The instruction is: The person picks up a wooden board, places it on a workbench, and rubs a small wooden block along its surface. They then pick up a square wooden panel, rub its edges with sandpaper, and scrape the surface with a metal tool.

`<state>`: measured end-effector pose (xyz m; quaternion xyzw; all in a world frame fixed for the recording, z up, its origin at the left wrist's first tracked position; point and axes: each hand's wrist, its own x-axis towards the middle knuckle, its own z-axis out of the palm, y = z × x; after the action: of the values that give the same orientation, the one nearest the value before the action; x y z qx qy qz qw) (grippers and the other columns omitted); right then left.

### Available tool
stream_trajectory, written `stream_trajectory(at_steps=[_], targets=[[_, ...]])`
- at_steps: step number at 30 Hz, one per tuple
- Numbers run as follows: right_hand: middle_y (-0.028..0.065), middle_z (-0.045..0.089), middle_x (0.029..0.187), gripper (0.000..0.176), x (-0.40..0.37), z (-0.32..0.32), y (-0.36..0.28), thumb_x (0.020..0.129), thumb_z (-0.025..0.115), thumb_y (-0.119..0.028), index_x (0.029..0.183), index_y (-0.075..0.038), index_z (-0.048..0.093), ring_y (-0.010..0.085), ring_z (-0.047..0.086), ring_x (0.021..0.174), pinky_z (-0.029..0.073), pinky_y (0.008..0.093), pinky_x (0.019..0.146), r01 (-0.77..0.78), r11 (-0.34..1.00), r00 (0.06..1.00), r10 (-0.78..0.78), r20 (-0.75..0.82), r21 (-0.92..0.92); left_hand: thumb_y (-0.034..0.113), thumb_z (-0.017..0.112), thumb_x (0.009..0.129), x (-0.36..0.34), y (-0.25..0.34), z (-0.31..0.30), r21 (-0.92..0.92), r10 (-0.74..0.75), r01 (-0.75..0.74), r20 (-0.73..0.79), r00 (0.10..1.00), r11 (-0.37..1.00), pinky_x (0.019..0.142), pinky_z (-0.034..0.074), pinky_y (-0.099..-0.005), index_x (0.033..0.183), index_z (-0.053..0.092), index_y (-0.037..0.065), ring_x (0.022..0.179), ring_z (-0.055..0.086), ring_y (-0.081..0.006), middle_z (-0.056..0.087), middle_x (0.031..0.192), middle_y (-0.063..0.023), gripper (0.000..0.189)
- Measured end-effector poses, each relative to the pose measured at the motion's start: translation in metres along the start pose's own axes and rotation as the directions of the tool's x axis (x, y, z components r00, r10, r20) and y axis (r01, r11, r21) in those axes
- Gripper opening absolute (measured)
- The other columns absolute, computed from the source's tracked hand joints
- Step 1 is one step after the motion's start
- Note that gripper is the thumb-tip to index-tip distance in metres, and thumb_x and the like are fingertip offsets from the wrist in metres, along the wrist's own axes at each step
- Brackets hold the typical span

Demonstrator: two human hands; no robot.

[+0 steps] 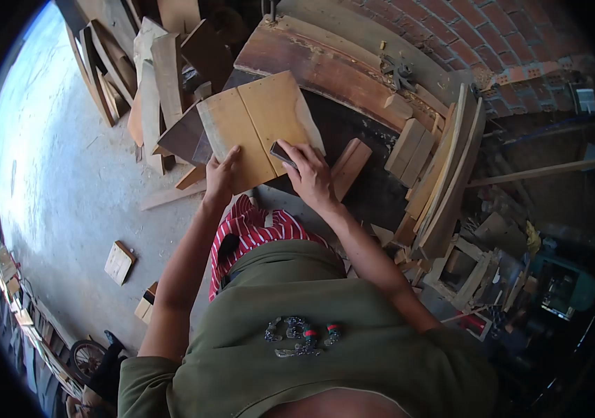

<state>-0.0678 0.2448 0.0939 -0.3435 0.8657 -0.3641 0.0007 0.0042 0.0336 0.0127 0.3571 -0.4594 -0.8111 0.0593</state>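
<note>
A light wooden panel (259,118), with a dark seam down its middle, lies tilted over the dark bench top. My left hand (221,174) grips its near left edge, thumb on the upper face. On the right part of the panel, my right hand (309,174) is closed around a small dark block (284,154), which rests on the wood close to the seam. What the block is cannot be made out.
A thick reddish plank (311,59) lies along the bench's far side. Wood blocks (409,152) and long boards (451,167) sit to the right. Boards (168,76) lean at the upper left. A small wood piece (119,262) lies on the floor.
</note>
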Motion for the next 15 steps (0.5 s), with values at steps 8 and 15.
stream_trajectory(at_steps=[8, 15], targets=[[0.0183, 0.061, 0.110, 0.051, -0.007, -0.021, 0.008, 0.091, 0.062, -0.004, 0.141, -0.008, 0.049, 0.0361, 0.061, 0.100, 0.049, 0.0432, 0.087, -0.181, 0.979, 0.944, 0.198, -0.262, 0.090, 0.020, 0.071, 0.092, 0.004, 0.005, -0.009, -0.019, -0.098, 0.099, 0.049, 0.994, 0.995, 0.091, 0.052, -0.0336, 0.121, 0.059, 0.002, 0.104, 0.064, -0.0181, 0.067, 0.116, -0.0082, 0.037], [0.0211, 0.058, 0.123, 0.053, -0.041, -0.073, 0.070, 0.097, 0.060, -0.016, 0.146, -0.004, 0.040, 0.0384, 0.057, 0.113, 0.046, 0.0444, 0.094, -0.509, 0.850, 0.805, 0.412, -0.427, -0.138, 0.023, 0.070, 0.093, -0.002, 0.023, -0.005, 0.012, -0.213, 0.213, 0.060, 0.975, 0.977, 0.094, 0.050, -0.0352, 0.128, 0.056, 0.001, 0.109, 0.062, -0.0197, 0.064, 0.121, -0.0087, 0.044]])
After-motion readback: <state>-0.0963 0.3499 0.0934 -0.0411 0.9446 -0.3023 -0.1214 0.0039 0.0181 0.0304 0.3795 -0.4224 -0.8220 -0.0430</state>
